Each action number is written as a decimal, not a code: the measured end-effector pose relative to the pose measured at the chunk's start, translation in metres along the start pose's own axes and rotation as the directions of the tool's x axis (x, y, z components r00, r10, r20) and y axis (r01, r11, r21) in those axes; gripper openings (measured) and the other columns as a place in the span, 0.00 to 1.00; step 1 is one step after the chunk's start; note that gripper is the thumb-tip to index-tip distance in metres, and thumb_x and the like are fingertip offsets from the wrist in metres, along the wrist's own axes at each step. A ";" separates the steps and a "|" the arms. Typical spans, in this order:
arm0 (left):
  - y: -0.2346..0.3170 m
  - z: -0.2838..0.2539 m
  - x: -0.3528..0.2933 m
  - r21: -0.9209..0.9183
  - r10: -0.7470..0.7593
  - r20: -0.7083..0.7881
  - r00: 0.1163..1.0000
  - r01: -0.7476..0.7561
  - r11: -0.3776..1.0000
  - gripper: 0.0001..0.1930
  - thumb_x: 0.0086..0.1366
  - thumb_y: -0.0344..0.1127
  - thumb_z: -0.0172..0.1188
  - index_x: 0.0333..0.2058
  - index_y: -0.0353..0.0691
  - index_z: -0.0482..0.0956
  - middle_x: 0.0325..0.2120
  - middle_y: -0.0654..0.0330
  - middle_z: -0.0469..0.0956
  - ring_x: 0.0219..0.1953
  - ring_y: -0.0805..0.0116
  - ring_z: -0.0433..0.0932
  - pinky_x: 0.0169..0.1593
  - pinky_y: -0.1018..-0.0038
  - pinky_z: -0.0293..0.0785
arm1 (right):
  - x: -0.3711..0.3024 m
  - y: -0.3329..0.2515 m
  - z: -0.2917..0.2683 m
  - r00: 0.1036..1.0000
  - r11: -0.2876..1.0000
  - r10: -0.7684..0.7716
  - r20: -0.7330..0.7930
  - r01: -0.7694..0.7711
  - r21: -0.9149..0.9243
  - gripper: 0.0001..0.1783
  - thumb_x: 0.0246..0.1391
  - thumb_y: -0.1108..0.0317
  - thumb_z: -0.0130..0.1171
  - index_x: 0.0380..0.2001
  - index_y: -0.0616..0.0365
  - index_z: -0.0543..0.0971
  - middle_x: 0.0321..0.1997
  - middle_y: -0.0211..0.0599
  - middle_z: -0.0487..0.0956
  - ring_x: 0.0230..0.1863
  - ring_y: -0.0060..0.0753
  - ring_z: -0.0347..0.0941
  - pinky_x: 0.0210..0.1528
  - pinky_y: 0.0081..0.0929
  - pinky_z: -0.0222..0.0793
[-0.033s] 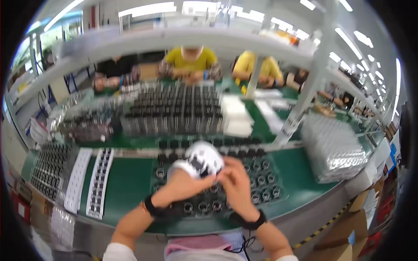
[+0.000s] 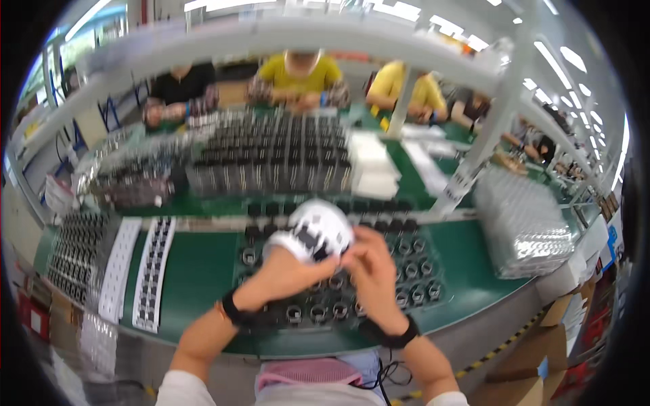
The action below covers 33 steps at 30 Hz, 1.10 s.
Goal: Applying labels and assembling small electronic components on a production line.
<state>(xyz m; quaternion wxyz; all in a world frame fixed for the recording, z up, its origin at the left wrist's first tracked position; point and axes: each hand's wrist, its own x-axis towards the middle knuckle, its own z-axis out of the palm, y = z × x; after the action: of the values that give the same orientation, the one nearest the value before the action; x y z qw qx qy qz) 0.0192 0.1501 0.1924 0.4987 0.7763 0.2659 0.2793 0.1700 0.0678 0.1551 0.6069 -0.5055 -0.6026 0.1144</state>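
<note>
My left hand (image 2: pixel 288 276) grips a curled white sheet (image 2: pixel 326 218) that carries black pieces, bent over above the parts on the bench. Close against the sheet's right edge, the fingers of my right hand (image 2: pixel 374 274) are pinched together; whatever sits between them is too small and blurred to make out. Below both hands lies a clear tray (image 2: pixel 437 292) with rows of black parts that have round, ring-like tops (image 2: pixel 318 312). My forearms partly hide its middle rows.
To the left lie a white strip with black pieces (image 2: pixel 153 274), a paler strip (image 2: pixel 120 271) and another tray of black parts (image 2: pixel 76 257). Stacked black-part trays (image 2: pixel 271 172) stand behind a shelf post (image 2: pixel 467 166). Clear plastic trays (image 2: pixel 525 227) are piled right. Co-workers sit opposite.
The whole view has shifted slightly, so the bench appears a little higher. Both hands keep their hold at the curled white sheet, with barely any movement against the tray.
</note>
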 end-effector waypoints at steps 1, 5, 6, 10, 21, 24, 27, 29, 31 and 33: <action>0.003 0.003 0.002 -0.065 0.065 -0.019 0.998 -0.066 0.996 0.15 0.52 0.35 0.63 0.37 0.34 0.76 0.36 0.59 0.77 0.35 0.69 0.76 0.37 0.72 0.72 | -0.014 -0.001 -0.003 0.998 0.999 0.051 0.022 -0.051 0.011 0.02 0.49 0.77 0.57 0.28 0.63 0.74 0.49 0.46 0.70 0.37 0.32 0.73 0.36 0.24 0.70; -0.023 0.003 0.028 -0.146 0.281 -0.200 0.939 -0.312 0.939 0.16 0.50 0.33 0.67 0.37 0.34 0.77 0.35 0.62 0.78 0.35 0.75 0.75 0.36 0.76 0.72 | 0.027 0.020 0.022 0.995 0.994 0.051 -0.082 -0.043 0.098 0.02 0.50 0.78 0.55 0.30 0.62 0.73 0.49 0.43 0.68 0.42 0.26 0.69 0.41 0.19 0.65; -0.027 -0.001 0.031 -0.149 0.272 -0.202 0.941 -0.304 0.941 0.16 0.50 0.33 0.67 0.37 0.34 0.77 0.35 0.62 0.78 0.35 0.75 0.75 0.36 0.76 0.72 | 0.028 0.022 0.027 0.995 0.994 0.070 -0.065 -0.065 0.088 0.02 0.51 0.78 0.54 0.30 0.62 0.72 0.50 0.42 0.68 0.41 0.25 0.68 0.42 0.19 0.65; -0.050 -0.015 0.037 -0.510 -0.060 -0.211 0.976 -0.058 0.858 0.17 0.49 0.30 0.68 0.38 0.33 0.76 0.36 0.63 0.78 0.37 0.78 0.74 0.37 0.78 0.72 | 0.036 0.035 0.046 0.990 0.989 0.139 0.002 -0.139 0.047 0.02 0.53 0.77 0.52 0.31 0.63 0.71 0.50 0.42 0.68 0.39 0.23 0.69 0.40 0.19 0.65; -0.086 -0.021 0.053 -0.553 -0.218 -0.086 0.972 0.136 0.822 0.15 0.52 0.27 0.63 0.40 0.31 0.74 0.32 0.61 0.78 0.33 0.77 0.76 0.36 0.80 0.74 | 0.029 0.078 0.053 0.908 0.850 0.399 0.131 -0.419 0.318 0.08 0.58 0.68 0.53 0.31 0.63 0.71 0.52 0.38 0.68 0.38 0.19 0.68 0.40 0.19 0.66; -0.084 -0.016 0.054 -0.585 -0.260 -0.113 0.959 0.147 0.798 0.15 0.52 0.26 0.63 0.39 0.30 0.74 0.32 0.61 0.78 0.34 0.76 0.76 0.35 0.80 0.75 | 0.031 0.080 0.048 0.873 0.747 0.452 0.182 -0.482 0.457 0.09 0.59 0.67 0.52 0.33 0.63 0.71 0.53 0.39 0.68 0.38 0.18 0.68 0.41 0.19 0.67; -0.084 -0.015 0.052 -0.580 -0.267 -0.124 0.956 0.149 0.801 0.15 0.52 0.26 0.63 0.39 0.30 0.74 0.32 0.60 0.78 0.34 0.76 0.77 0.35 0.80 0.75 | 0.031 0.080 0.049 0.900 0.803 0.409 0.153 -0.435 0.408 0.09 0.59 0.67 0.50 0.34 0.64 0.72 0.53 0.39 0.68 0.38 0.18 0.68 0.41 0.20 0.67; -0.085 -0.015 0.050 -0.543 -0.244 -0.117 0.963 0.143 0.827 0.15 0.52 0.26 0.63 0.39 0.30 0.74 0.32 0.60 0.78 0.34 0.75 0.77 0.35 0.80 0.75 | 0.029 0.080 0.050 0.913 0.830 0.384 0.139 -0.407 0.380 0.09 0.60 0.67 0.50 0.34 0.64 0.72 0.54 0.39 0.68 0.38 0.18 0.68 0.41 0.20 0.68; -0.086 -0.011 0.050 -0.516 -0.227 -0.145 0.963 0.123 0.848 0.15 0.52 0.26 0.63 0.39 0.30 0.74 0.32 0.60 0.78 0.34 0.76 0.77 0.34 0.80 0.75 | 0.028 0.081 0.051 0.919 0.861 0.371 0.131 -0.394 0.323 0.09 0.60 0.69 0.48 0.35 0.64 0.72 0.54 0.39 0.68 0.37 0.18 0.69 0.40 0.19 0.68; -0.088 -0.008 0.049 -0.459 -0.199 -0.199 0.959 0.088 0.884 0.16 0.52 0.27 0.64 0.39 0.30 0.74 0.33 0.61 0.78 0.33 0.76 0.77 0.34 0.80 0.75 | 0.028 0.082 0.052 0.923 0.875 0.364 0.127 -0.386 0.292 0.08 0.60 0.69 0.47 0.35 0.65 0.72 0.54 0.40 0.68 0.36 0.18 0.69 0.40 0.19 0.69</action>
<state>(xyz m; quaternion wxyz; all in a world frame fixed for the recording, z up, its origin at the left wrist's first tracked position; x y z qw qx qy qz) 0.0366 0.2205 0.1220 0.6466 0.5796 0.3104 0.3868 0.1713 0.1510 0.0986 0.6244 -0.5061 -0.4879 0.3406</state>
